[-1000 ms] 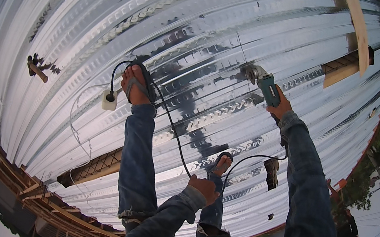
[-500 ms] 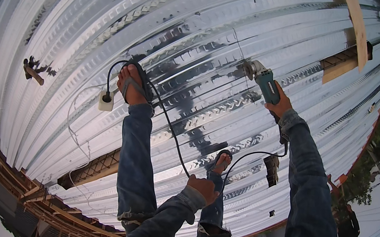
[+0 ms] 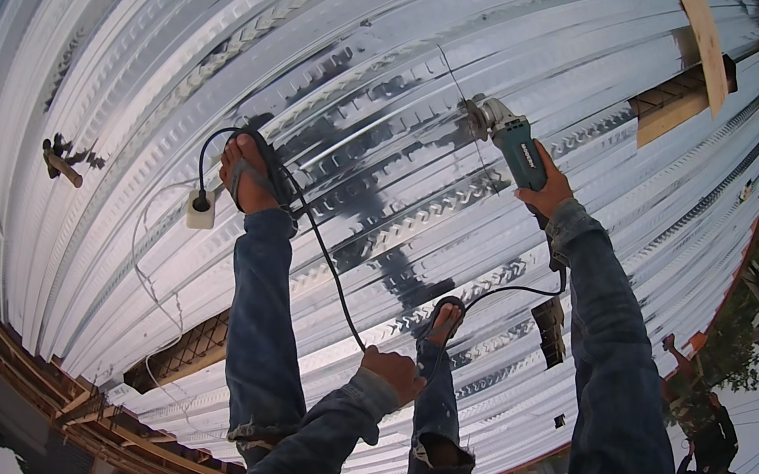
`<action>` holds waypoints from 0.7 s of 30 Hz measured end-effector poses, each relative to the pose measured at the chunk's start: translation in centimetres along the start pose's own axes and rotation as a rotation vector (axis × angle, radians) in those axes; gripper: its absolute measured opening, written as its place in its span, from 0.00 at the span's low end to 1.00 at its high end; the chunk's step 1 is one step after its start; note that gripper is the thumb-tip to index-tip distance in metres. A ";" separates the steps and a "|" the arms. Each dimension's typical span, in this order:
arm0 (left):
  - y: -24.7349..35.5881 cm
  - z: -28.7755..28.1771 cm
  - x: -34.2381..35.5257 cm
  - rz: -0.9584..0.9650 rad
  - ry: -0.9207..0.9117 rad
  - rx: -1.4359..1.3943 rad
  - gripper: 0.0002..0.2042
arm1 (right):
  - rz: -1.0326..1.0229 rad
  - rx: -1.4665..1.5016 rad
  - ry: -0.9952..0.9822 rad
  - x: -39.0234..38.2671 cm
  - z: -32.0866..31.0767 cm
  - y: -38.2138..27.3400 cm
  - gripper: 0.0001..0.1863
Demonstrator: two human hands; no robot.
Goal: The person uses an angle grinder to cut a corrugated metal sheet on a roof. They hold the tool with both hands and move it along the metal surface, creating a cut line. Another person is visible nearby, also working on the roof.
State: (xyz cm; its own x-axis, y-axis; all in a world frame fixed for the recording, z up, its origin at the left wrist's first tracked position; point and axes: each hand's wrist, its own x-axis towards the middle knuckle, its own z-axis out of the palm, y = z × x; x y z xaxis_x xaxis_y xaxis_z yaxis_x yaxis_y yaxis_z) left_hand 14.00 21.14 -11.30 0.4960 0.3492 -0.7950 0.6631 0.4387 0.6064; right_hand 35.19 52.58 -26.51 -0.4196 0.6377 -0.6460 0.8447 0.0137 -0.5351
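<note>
My right hand [image 3: 551, 183] is wrapped round the body of a teal angle grinder [image 3: 520, 152], its arm stretched out ahead. The grinder's disc [image 3: 474, 118] is at a thin dark line that runs across the shiny ribbed metal sheets [image 3: 350, 59]; whether it touches the metal I cannot tell. Closer to me, my left hand [image 3: 393, 373] is closed around the black power cable [image 3: 333, 271]. This cable passes my left foot [image 3: 250, 176] and ends at a white socket block [image 3: 201, 209] lying on the metal.
A hammer [image 3: 62, 166] lies at the left. Rectangular openings [image 3: 187, 350] with wood and mesh cut into the sheets, one by my right foot [image 3: 446, 323]. A wooden plank [image 3: 703, 40] lies at the far right. Another person [image 3: 710, 437] is at the right edge, near utility wires.
The grinder and my right hand have shifted slightly left and farther away along the thin line. My left hand still grips the cable. The other person at the right shows more fully.
</note>
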 end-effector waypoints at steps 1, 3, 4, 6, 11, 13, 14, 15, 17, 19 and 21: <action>0.0 0.2 0.0 -0.001 -0.018 0.014 0.21 | -0.033 0.004 0.012 0.0 0.1 0.1 0.53; -0.3 0.4 0.1 -0.018 0.012 0.026 0.21 | -0.018 -0.017 0.010 -0.2 0.2 0.4 0.53; -0.4 0.4 -0.1 -0.025 0.027 0.030 0.21 | 0.022 -0.041 -0.005 0.0 0.2 0.5 0.53; -0.8 0.1 -0.4 -0.059 0.049 0.031 0.21 | 0.026 -0.041 -0.009 0.5 0.4 0.4 0.53; -1.2 -1.5 -0.9 -0.099 0.259 0.097 0.21 | 0.032 0.044 0.047 -3.8 0.2 0.5 0.55; -0.4 -1.1 -2.0 -0.086 0.450 0.082 0.22 | 0.029 0.078 0.105 -6.7 -0.5 0.1 0.56; 0.2 -0.3 -3.4 -0.093 0.548 0.078 0.21 | 0.037 0.063 0.109 -8.1 -1.1 -0.1 0.56; 1.2 0.9 -5.1 -0.153 0.567 0.028 0.21 | 0.017 0.038 0.095 -9.5 -2.4 -0.1 0.56; 3.4 4.2 -10.1 -0.059 0.824 -0.152 0.19 | -0.004 0.012 0.074 -12.1 -3.6 -0.4 0.57; 4.8 5.3 -14.2 -0.063 0.944 -0.267 0.18 | -0.041 -0.028 0.058 -13.6 -4.8 -0.6 0.57; 5.0 5.8 -16.8 -0.061 1.050 -0.294 0.16 | -0.001 -0.064 0.010 -13.9 -5.4 -0.4 0.57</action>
State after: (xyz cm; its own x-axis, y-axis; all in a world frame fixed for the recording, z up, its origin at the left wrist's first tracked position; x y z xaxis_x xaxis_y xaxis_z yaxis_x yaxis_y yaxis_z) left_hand 12.21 12.67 5.01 -0.3516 0.7916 -0.4998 0.4414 0.6110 0.6572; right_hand 42.48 47.86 -14.35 -0.4173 0.6455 -0.6396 0.8640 0.0636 -0.4995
